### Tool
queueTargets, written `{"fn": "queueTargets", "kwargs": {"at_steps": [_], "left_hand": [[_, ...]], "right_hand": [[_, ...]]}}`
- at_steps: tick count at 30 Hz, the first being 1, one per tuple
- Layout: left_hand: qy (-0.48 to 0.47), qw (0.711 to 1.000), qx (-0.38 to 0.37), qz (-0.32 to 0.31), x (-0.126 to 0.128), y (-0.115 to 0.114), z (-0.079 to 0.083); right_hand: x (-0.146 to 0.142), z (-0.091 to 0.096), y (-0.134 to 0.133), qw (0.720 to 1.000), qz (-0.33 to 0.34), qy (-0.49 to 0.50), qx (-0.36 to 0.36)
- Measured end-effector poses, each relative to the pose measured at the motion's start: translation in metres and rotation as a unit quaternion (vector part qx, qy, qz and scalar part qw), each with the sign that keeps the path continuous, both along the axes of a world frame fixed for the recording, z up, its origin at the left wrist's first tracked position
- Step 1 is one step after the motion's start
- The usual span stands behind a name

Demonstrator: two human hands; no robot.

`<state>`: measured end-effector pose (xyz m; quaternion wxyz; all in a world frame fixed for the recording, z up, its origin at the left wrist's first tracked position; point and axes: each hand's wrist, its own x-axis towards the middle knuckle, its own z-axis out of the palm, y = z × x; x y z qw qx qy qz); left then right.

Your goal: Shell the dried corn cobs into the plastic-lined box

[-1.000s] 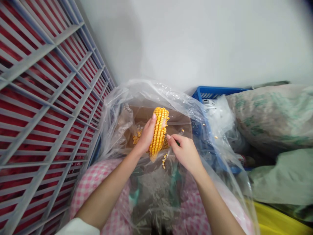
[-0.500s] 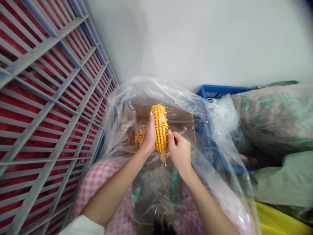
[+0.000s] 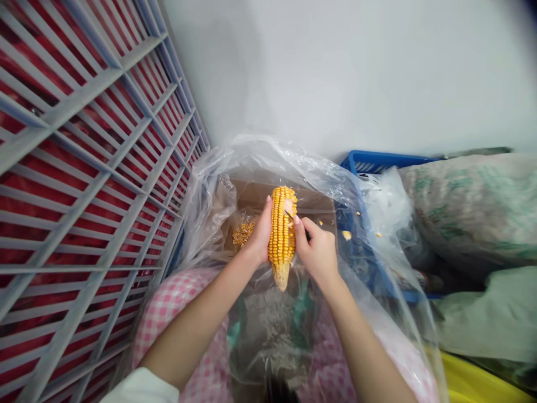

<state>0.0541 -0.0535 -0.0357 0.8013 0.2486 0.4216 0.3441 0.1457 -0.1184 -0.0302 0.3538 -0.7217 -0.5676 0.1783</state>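
Note:
An ear of yellow corn (image 3: 282, 238) stands tilted over the box, its pale pointed end toward me. My left hand (image 3: 260, 232) is closed round its left side. A bare patch without kernels shows on its upper right. My right hand (image 3: 316, 246) is closed on a thin dark tool (image 3: 288, 214); its narrow tip touches that patch, and most of it is hidden in the fingers. Below lies a pile of loose kernels (image 3: 243, 234) in a cardboard box (image 3: 312, 200) lined with a clear plastic bag (image 3: 210, 184).
A grey slatted crate (image 3: 100, 173) with red contents rises at the left. On the right stand a blue basket (image 3: 390, 157), a stuffed mesh sack (image 3: 474, 207) and something yellow (image 3: 478, 375). A white wall (image 3: 335, 73) is behind. A few kernels cling to the plastic.
The ear and both hands have shifted slightly right and down in view. The tool's tip now shows at the bare patch, and a kernel fragment appears over the plastic at right.

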Motion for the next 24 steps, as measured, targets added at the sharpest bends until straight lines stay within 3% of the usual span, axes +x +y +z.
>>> {"fn": "queueTargets", "kwargs": {"at_steps": [3, 5, 12, 19, 24], "left_hand": [[-0.032, 0.995, -0.077, -0.048, -0.003, 0.003, 0.003], [-0.006, 0.997, -0.070, -0.042, -0.007, 0.006, 0.004], [0.039, 0.999, 0.024, 0.030, -0.009, 0.013, 0.008], [0.083, 0.988, 0.128, -0.004, -0.010, 0.012, 0.002], [0.172, 0.945, 0.276, -0.043, -0.016, 0.014, 0.003]], "right_hand": [[0.013, 0.007, 0.002, 1.000, 0.003, 0.030, -0.008], [0.018, 0.009, 0.002, 0.999, -0.001, 0.043, -0.012], [0.019, 0.010, -0.001, 0.998, 0.026, 0.044, -0.041], [0.028, 0.014, -0.001, 0.989, 0.058, 0.097, -0.091], [0.039, 0.017, -0.005, 0.980, 0.087, 0.108, -0.142]]}}
